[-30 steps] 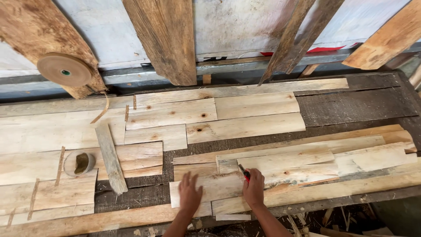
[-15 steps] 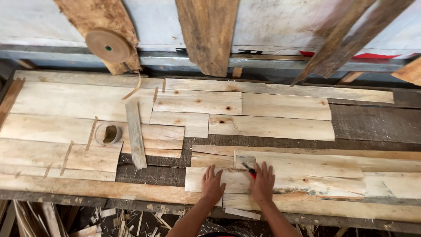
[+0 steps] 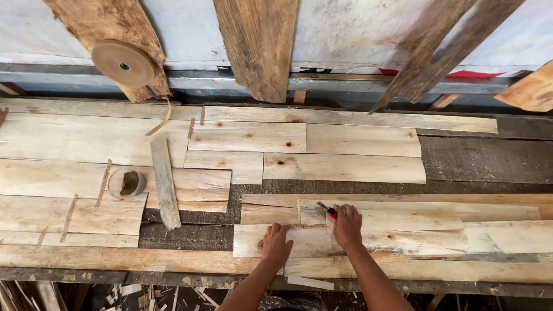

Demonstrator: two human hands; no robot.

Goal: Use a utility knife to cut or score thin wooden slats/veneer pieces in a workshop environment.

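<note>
Now | left hand [image 3: 276,245] flat on veneer sheet [image 3: 299,241] | right hand [image 3: 347,226] grips one cutter [image 3: 326,211]

I spot no packages or screens; only a red strip [image 3: 461,73], perhaps a sign, along the wall behind leaning planks.

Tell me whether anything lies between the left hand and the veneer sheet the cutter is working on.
Nothing visible does: the left hand lies flat on the veneer sheet, beside the right hand gripping the red cutter.
</note>
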